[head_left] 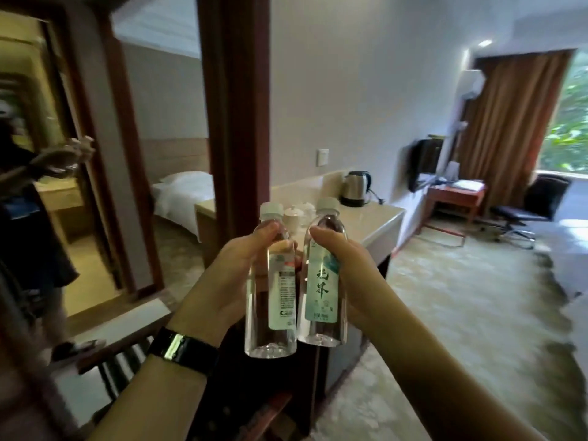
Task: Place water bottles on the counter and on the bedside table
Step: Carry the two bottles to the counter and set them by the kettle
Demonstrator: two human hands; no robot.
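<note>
I hold two clear water bottles upright, side by side in front of me. My left hand (222, 278) grips the left water bottle (270, 313), which has a white cap and its printed label turned sideways. My right hand (343, 265) grips the right water bottle (321, 297), whose pale green label faces me. Just beyond the bottles lies the beige counter (375, 224) against the wall, at about the height of the caps. No bedside table is in view.
On the counter stand a steel kettle (355, 188) and white cups (296, 214). A tall mirror (140, 154) on the left reflects a bed and me. Further right are a wall TV (424, 162), a red desk (455, 195), a black chair (534, 202) and brown curtains.
</note>
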